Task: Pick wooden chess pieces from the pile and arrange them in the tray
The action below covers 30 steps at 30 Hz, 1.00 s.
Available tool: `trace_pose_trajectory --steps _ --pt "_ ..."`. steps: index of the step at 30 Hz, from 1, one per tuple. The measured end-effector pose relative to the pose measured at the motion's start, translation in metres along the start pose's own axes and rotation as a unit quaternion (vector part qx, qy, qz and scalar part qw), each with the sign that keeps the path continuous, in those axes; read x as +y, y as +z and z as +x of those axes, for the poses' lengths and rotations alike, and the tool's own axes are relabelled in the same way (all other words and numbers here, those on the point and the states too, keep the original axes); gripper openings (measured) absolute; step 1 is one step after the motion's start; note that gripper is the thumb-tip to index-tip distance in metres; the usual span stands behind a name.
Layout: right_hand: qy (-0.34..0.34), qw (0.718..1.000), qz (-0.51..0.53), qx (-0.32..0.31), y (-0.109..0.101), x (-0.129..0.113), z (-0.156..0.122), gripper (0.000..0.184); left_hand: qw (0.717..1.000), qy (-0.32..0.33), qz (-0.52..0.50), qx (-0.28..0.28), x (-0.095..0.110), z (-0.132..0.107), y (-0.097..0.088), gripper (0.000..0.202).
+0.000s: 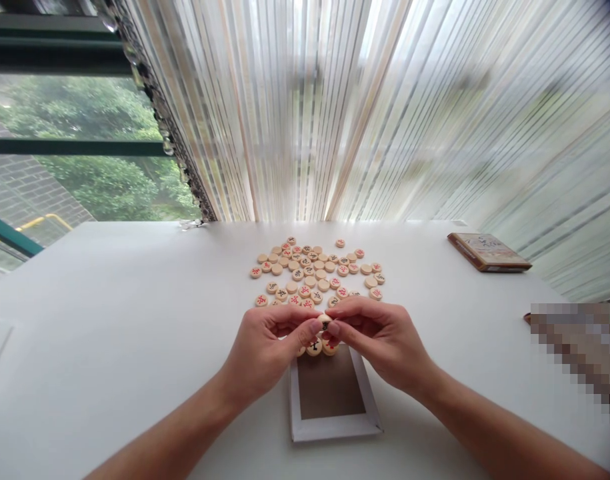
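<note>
My left hand [269, 340] and my right hand [379, 337] meet over the far end of a shallow white box [329, 428] with a brown inside. Between their thumbs and fingers they pinch one round wooden xiangqi piece [325, 321], tilted, with a dark character partly covered by my fingertips. Just below it, a few pieces lie in a row at the box's far end, among them one with a black character [313, 347] and one with a red character [329, 347]. My hands partly hide that row.
Beyond my hands many loose xiangqi pieces [309, 271] are spread on the white table [135, 333], some face up, others blank side up. A brown-edged flat box [489, 252] lies at the back right. A string curtain [305, 133] hangs behind the table.
</note>
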State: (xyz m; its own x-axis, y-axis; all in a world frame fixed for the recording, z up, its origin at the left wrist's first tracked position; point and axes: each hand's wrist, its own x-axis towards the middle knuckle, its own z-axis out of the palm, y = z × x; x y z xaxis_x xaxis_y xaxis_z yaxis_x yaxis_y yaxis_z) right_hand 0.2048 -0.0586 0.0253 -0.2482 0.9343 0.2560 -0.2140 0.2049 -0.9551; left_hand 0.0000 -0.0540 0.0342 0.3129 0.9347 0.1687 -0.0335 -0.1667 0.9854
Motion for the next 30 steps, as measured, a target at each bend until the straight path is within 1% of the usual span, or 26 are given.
trace_pose_trajectory --steps 4,8,13,17,20,24,26,30 --pt "-0.045 0.998 -0.031 0.020 0.0018 -0.0006 0.0002 0.015 0.996 0.052 0.070 0.013 0.0043 -0.0036 0.0017 0.014" --pt "-0.066 0.997 -0.011 0.026 0.0036 0.0012 0.0003 0.016 0.991 0.082 0.102 0.018 0.0071 -0.0044 0.0034 0.014" --pt "-0.047 0.999 0.008 0.021 0.0047 0.0013 0.0007 0.015 0.989 0.095 0.112 0.016 0.0061 -0.0031 0.0038 0.013" --pt "-0.017 0.999 0.016 0.022 0.0033 -0.0013 0.0009 0.010 0.989 0.101 0.105 0.021 0.0063 -0.0036 0.0041 0.014" --pt "0.023 0.999 0.021 0.023 0.0016 -0.0020 0.0010 0.008 0.994 0.079 0.075 0.027 0.0058 -0.0047 0.0037 0.016" --pt "0.086 0.994 0.057 0.023 0.0012 -0.0012 0.0009 0.019 0.999 0.028 0.008 0.026 0.0041 -0.0046 0.0035 0.021" --pt "0.097 0.993 0.067 0.027 0.0020 -0.0015 0.0010 0.023 0.999 0.008 -0.028 0.023 0.0038 -0.0038 0.0041 0.025" --pt "0.099 0.992 0.069 0.033 0.0038 -0.0036 0.0012 0.027 0.996 -0.031 -0.077 0.013 0.0037 -0.0026 0.0057 0.031"
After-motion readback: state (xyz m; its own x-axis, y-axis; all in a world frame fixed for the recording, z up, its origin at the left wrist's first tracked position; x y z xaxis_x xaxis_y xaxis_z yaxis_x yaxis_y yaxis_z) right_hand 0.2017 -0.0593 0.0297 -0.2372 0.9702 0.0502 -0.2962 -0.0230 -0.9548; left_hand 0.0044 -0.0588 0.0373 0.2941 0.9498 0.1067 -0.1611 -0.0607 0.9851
